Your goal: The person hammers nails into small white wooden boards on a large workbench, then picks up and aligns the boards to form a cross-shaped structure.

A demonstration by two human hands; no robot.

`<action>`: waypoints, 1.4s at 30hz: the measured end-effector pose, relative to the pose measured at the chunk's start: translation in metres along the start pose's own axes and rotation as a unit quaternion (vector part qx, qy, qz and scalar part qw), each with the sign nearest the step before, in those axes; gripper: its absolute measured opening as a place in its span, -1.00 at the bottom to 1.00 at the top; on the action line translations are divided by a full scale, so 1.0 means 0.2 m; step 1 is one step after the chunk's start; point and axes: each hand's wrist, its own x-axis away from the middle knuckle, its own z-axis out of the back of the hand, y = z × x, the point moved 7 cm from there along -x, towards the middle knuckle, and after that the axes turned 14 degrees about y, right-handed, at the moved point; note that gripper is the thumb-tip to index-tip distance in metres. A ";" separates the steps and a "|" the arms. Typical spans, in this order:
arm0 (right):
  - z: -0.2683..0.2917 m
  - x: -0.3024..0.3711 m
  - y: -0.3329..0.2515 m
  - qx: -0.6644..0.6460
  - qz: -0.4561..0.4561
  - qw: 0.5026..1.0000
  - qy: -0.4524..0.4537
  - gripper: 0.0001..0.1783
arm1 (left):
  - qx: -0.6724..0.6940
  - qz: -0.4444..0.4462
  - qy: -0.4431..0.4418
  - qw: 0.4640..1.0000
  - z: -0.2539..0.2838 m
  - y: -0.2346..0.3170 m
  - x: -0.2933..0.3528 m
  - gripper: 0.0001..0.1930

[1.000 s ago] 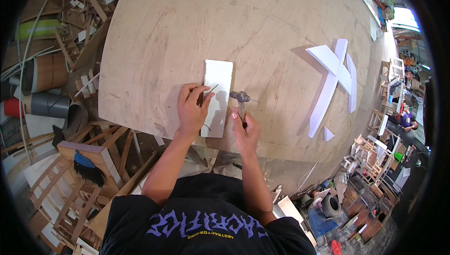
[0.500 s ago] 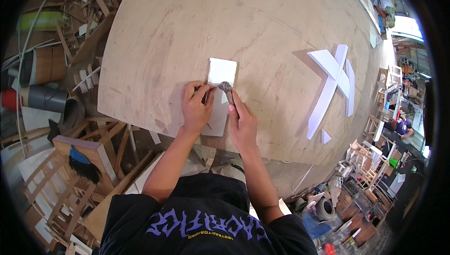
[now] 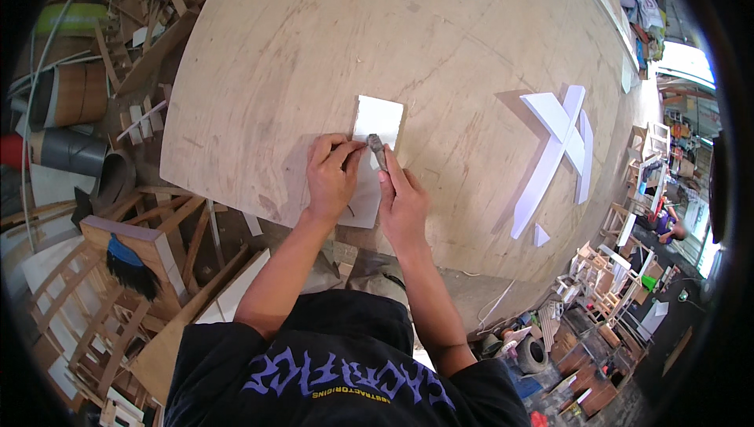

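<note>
On the wooden tabletop (image 3: 259,74) in front of me lies a white rectangular board (image 3: 378,117), its near part shadowed by my hands. My right hand (image 3: 404,203) is closed around the handle of a small hammer (image 3: 375,144) with a dark grey head, held over the board. Just left of that head, my left hand (image 3: 331,176) pinches thumb and fingers together at the board's left edge. Whatever sits between those fingertips is too small to make out. A thin dark curved bit (image 3: 351,210) shows on the board near my left wrist.
Crossed white strips (image 3: 554,152) lie on the right of the tabletop, with a small white triangle (image 3: 542,235) beside them. A blue-black brush (image 3: 129,266) hangs on a wooden frame at lower left. Wood scraps (image 3: 149,3) pile up beyond the left edge. Another person (image 3: 667,227) is far right.
The hammer's head has turned and shifted slightly within my right hand's reach. My left hand keeps its pinch. The whole view has swung a little, displacing the board and strips slightly.
</note>
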 end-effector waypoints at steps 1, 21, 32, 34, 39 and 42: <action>-0.01 0.00 0.00 0.012 0.005 1.000 -0.017 -0.47 | 0.001 0.000 -0.002 1.000 0.00 0.00 0.00 -0.81; -0.02 0.01 0.01 -0.010 0.003 1.000 -0.020 -0.47 | 0.024 0.039 0.008 0.999 0.00 -0.05 0.01 -0.79; 0.03 -0.01 -0.02 -0.014 -0.002 1.000 0.000 -0.48 | 0.026 0.033 0.001 0.999 0.01 -0.03 0.00 -0.79; -0.01 -0.01 -0.02 0.005 0.009 1.000 -0.020 -0.48 | 0.033 0.032 0.007 0.999 0.01 -0.04 0.00 -0.81; 0.01 0.01 0.06 -0.024 -0.027 0.999 -0.015 -0.50 | 0.027 0.033 0.001 0.999 0.01 -0.05 0.01 -0.82; 0.05 0.03 0.14 -0.041 -0.081 0.995 0.039 -0.50 | 0.026 0.015 0.011 0.999 0.00 -0.04 0.00 -0.82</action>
